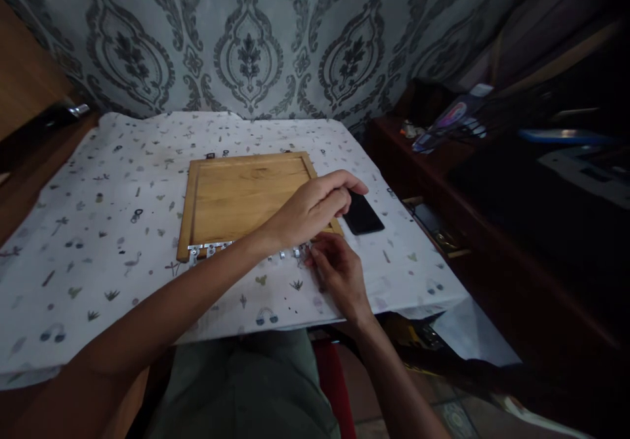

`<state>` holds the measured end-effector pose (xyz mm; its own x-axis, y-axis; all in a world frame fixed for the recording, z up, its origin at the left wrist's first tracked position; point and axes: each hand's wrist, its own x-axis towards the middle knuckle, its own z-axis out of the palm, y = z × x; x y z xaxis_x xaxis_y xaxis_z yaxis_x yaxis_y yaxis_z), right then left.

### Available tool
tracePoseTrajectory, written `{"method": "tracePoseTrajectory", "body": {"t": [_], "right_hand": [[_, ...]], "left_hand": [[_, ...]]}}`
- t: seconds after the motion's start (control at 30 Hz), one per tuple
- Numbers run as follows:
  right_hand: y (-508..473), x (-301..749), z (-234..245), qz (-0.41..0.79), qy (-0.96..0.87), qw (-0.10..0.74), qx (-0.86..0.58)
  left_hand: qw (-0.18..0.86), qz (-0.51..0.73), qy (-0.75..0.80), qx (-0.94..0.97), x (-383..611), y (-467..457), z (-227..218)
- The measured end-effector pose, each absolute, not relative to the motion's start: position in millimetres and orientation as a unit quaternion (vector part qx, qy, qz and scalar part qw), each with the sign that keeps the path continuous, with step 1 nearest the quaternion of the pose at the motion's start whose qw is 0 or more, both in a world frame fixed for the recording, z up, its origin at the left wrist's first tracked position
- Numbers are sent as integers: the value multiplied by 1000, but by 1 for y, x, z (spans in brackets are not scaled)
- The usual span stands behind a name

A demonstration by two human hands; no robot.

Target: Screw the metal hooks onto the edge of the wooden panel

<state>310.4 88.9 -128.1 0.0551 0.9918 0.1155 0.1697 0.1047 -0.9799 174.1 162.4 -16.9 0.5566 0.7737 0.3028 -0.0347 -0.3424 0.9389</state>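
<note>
A framed wooden board (251, 193) lies flat on the table. Along its near edge runs a row of small silver metal pieces (194, 253), hinge-like in shape; my left forearm hides the middle of the row. My left hand (319, 206) reaches across above the board's right side, fingers curled and one bent out over a black phone (364, 216). Whatever its fingers may hold is hidden. Below it, my right hand (342, 275) has its fingertips closed at a small metal piece (297, 252) by the board's near right corner.
A white patterned cloth (123, 281) covers the table. Patterned wallpaper (249, 52) rises behind it. To the right stand a dark red cabinet (394, 140) with a bottle (453, 117) on top and a partly open drawer (438, 229). Wooden furniture (29, 78) borders the left side.
</note>
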Motion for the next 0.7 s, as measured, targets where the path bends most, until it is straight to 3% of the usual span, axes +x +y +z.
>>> {"method": "tracePoseTrajectory", "body": {"t": [0.27, 0.5, 0.7], "right_hand": [[87, 311, -127, 419, -538, 500, -534], [87, 311, -127, 415, -541, 495, -538], [87, 310, -126, 430, -532, 501, -531]], "left_hand": [[533, 422, 290, 674, 187, 155, -22], [478, 445, 315, 689, 199, 160, -18], [538, 386, 281, 694, 202, 172, -14]]}}
